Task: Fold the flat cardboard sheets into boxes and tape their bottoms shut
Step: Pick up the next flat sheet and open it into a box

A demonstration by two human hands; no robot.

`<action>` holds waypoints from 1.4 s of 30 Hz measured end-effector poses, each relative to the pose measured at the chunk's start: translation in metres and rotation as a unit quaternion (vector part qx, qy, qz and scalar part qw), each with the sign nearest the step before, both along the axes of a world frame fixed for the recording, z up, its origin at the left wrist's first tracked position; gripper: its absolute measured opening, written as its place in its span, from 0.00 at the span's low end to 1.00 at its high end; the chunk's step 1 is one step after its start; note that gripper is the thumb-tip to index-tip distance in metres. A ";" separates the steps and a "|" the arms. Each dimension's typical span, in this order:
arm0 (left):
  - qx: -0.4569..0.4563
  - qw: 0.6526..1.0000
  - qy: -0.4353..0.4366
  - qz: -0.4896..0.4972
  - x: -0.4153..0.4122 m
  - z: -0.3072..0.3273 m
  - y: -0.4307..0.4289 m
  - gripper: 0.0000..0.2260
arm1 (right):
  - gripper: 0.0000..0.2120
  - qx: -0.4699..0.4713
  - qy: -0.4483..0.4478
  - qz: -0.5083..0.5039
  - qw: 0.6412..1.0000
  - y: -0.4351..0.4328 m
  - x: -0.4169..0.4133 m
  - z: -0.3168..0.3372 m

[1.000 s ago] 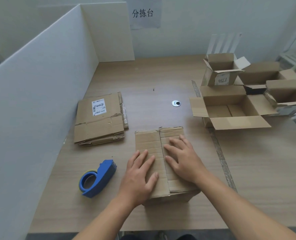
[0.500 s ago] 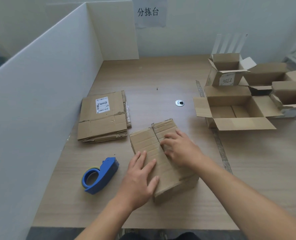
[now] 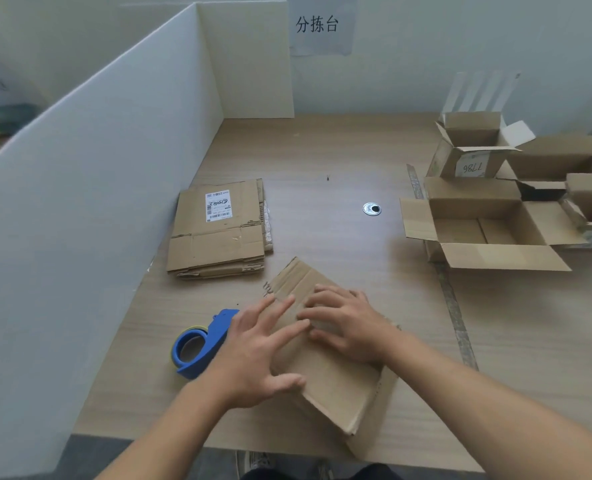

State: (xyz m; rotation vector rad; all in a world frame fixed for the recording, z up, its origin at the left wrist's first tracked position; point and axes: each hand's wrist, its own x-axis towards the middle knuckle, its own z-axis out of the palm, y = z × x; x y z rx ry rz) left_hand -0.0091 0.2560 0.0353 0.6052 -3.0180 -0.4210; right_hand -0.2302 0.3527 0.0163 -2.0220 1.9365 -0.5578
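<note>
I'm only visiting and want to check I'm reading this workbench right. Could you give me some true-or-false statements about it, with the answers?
1. The blue tape dispenser lies on the table, left of the box being worked on. True.
2. The tape dispenser is in the left hand's grip. False: the left hand is open, fingers spread over the box.
3. The right hand rests on top of the box. True.
4. The stack of flat cardboard sheets lies at the table's right edge. False: it lies on the left, beside the white partition.
5. Open boxes stand on the table's right side. True.
</note>
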 end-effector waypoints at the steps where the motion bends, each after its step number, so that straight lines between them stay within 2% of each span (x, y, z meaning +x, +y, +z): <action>1: -0.001 0.998 -0.053 -0.019 -0.001 0.005 -0.005 0.41 | 0.17 -0.024 -0.035 0.001 0.999 0.000 0.000 -0.001; 3: -0.014 0.989 -0.137 -0.060 -0.004 0.010 -0.010 0.48 | 0.15 -0.071 -0.103 -0.023 0.992 -0.001 0.000 0.001; 5: -0.024 0.981 -0.175 -0.081 -0.006 0.009 -0.013 0.50 | 0.14 -0.101 -0.130 -0.055 0.985 -0.002 -0.002 0.009; 9: -0.042 0.987 -0.147 -0.049 -0.008 -0.001 -0.015 0.48 | 0.14 -0.154 -0.134 -0.166 0.965 0.008 -0.016 0.015; 12: -0.035 0.989 -0.140 0.004 -0.011 -0.004 -0.007 0.47 | 0.13 -0.094 -0.164 -0.314 0.931 0.027 -0.028 0.016; 15: -0.022 0.988 -0.149 0.048 -0.017 -0.004 0.005 0.47 | 0.21 0.025 -0.214 -0.389 0.896 0.051 -0.032 0.011; 18: -0.011 0.987 -0.148 0.066 -0.027 -0.001 0.017 0.47 | 0.27 0.107 -0.309 -0.407 0.853 0.067 -0.027 0.001; 21: -0.005 0.987 -0.147 0.069 -0.036 0.001 0.027 0.47 | 0.29 0.106 -0.367 -0.407 0.830 0.072 -0.019 -0.005; 22: 0.001 0.987 -0.147 0.071 -0.039 0.001 0.029 0.47 | 0.27 0.092 -0.372 -0.405 0.831 0.071 -0.019 -0.007; 25: 0.025 0.986 -0.147 0.076 -0.049 0.001 0.031 0.47 | 0.13 0.057 -0.349 -0.412 0.840 0.065 -0.016 -0.004; 30: 0.064 0.986 -0.132 0.078 -0.062 0.001 0.038 0.46 | 0.10 0.057 -0.326 -0.433 0.839 0.060 -0.027 -0.002; 33: 0.133 0.986 -0.046 0.086 -0.064 -0.001 0.036 0.41 | 0.09 0.051 -0.324 -0.452 0.830 0.060 -0.039 -0.005; 36: 0.216 0.964 0.064 0.144 -0.058 -0.002 0.021 0.35 | 0.12 0.067 -0.362 -0.478 0.797 0.060 -0.048 -0.009; 40: 0.290 0.932 0.050 0.214 -0.045 -0.008 0.000 0.35 | 0.11 0.083 -0.401 -0.484 0.773 0.059 -0.052 -0.021; 42: 0.391 0.885 0.070 0.244 -0.040 -0.012 -0.001 0.33 | 0.10 0.081 -0.400 -0.481 0.776 0.059 -0.050 -0.021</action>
